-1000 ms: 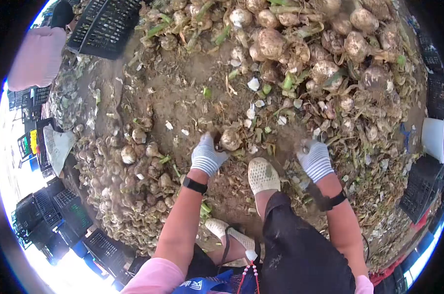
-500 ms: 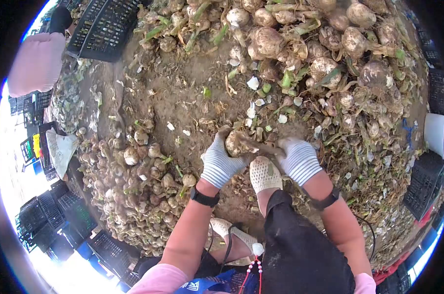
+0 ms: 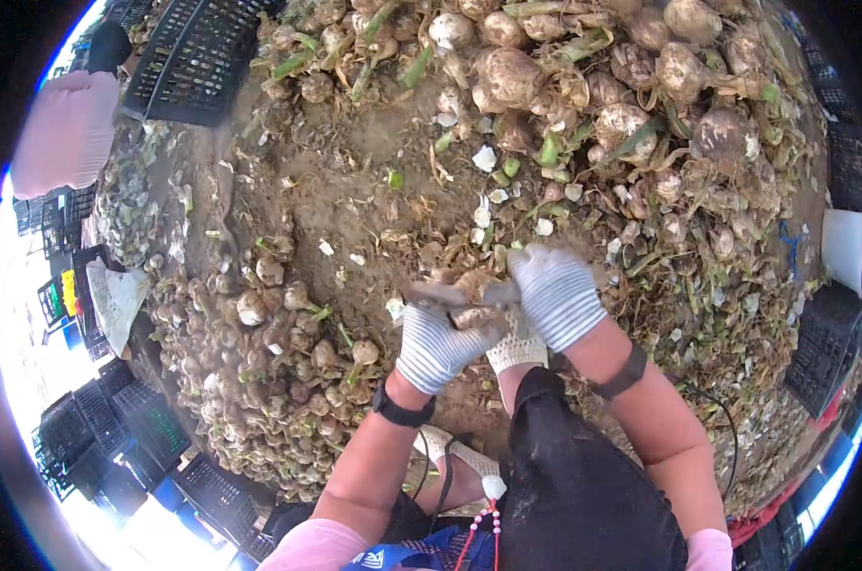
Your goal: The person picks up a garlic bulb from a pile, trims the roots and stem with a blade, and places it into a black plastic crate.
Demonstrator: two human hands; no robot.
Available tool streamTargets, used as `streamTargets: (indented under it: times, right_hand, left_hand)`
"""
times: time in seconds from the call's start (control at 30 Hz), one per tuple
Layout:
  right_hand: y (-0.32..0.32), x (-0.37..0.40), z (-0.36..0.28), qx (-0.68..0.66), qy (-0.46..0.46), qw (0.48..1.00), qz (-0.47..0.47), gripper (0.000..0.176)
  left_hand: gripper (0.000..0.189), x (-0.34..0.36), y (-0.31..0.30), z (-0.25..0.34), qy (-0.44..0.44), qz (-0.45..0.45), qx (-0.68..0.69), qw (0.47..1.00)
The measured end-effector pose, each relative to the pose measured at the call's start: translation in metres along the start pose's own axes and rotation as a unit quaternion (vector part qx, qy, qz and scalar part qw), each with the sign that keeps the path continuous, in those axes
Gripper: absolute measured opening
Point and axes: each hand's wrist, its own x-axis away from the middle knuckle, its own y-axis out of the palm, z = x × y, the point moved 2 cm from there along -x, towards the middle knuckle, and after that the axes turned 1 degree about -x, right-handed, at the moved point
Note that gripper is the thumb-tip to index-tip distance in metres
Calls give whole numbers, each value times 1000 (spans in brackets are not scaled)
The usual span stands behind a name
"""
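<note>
My left hand, in a striped glove, is closed around a garlic bulb in front of my shoes. The bulb is blurred and partly covered by the fingers. My right hand, gloved alike, grips a knife whose flat grey blade reaches left against the bulb. Its handle is mostly hidden in the fist. Left of my hands lies a heap of garlic bulbs with short stems. Larger, dirt-covered bulbs with leaves are piled ahead and to the right.
Dry skins, stem pieces and white scraps litter the soil. A black crate stands at the upper left, near a person in a pink top. More black crates line the right edge and lower left.
My right hand has moved up and left, bringing the knife blade against the garlic bulb. My left hand has turned the bulb and shifted slightly.
</note>
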Motion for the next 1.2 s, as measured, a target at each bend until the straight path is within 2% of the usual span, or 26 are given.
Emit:
streamTargets:
  times: [0.07,0.1,0.13,0.17,0.2,0.27,0.33,0.37,0.4,0.43,0.47,0.5,0.53,0.6,0.77,0.8,0.87,0.9,0.93,0.97,1.0,1.03,1.07,1.13,1.17,1.2]
  right_hand:
    - [11,-13,24,39,57,996,-49,15]
    - [21,-16,52,0,154,983,-98,16]
    - [32,-3,81,-36,177,982,-56,17]
    - [24,11,91,-67,236,968,-47,20]
    - [18,29,94,-199,264,941,70,27]
    - [31,52,105,-194,293,929,113,26]
    - [29,51,90,-258,245,934,29,25]
    - [28,52,82,-260,246,933,27,25]
    - [26,51,72,-317,212,924,27,23]
    - [22,49,67,-369,176,912,30,21]
    - [25,48,67,-328,173,928,23,19]
    - [25,43,64,-356,126,925,43,17]
    - [24,38,58,-384,79,918,60,16]
    - [8,27,49,-328,58,943,23,16]
    - [-14,-12,18,-191,16,979,-71,18]
    - [-11,-18,26,-192,16,979,-72,18]
    - [2,-17,47,-118,13,980,-159,21]
    - [-1,-7,63,-54,107,965,-232,22]
    - [20,14,89,-25,97,979,-176,24]
    - [9,34,91,-84,143,976,-141,24]
    - [12,52,97,-157,186,969,-35,23]
    - [15,60,104,-160,176,971,-2,22]
    - [26,70,111,-264,225,938,26,25]
    - [24,73,102,-326,258,909,-33,27]
    - [38,78,104,-333,215,918,1,26]
    - [56,81,111,-337,172,925,38,26]
  left_hand:
    - [54,5,17,-5,8,46,160,986]
    - [61,17,13,39,8,35,232,972]
    - [64,23,3,54,94,27,92,991]
    - [64,16,-5,47,101,39,93,990]
    - [62,11,-12,31,70,64,117,989]
    - [56,6,-21,21,45,82,131,987]
    - [77,-10,-14,-9,34,24,304,952]
    - [67,-6,-14,-12,72,1,235,969]
    - [67,-2,-23,10,72,-1,235,969]
    - [51,3,-33,44,84,-38,36,995]
    - [36,5,-38,61,94,-70,-165,979]
    - [36,2,-35,58,174,-24,-308,935]
    - [36,0,-35,52,175,-22,-307,935]
    - [39,-3,-35,49,274,-86,-509,812]
    - [36,-7,-35,48,327,-118,-545,763]
    - [34,-7,-36,52,360,-135,-542,748]
    - [33,1,-37,51,386,-155,-536,735]
    - [32,4,-43,48,417,-142,-534,722]
    - [30,5,-52,47,446,-122,-535,707]
    - [29,11,-63,49,431,-89,-543,715]
    - [29,22,-75,43,404,-76,-556,723]
    - [30,23,-94,33,289,-105,-602,737]
    - [30,24,-115,21,170,-127,-634,743]
    - [33,50,-183,-56,-3,-116,-692,712]
    - [31,76,-213,-33,-264,-45,-583,767]
    - [38,95,-246,-51,-396,-113,-567,713]
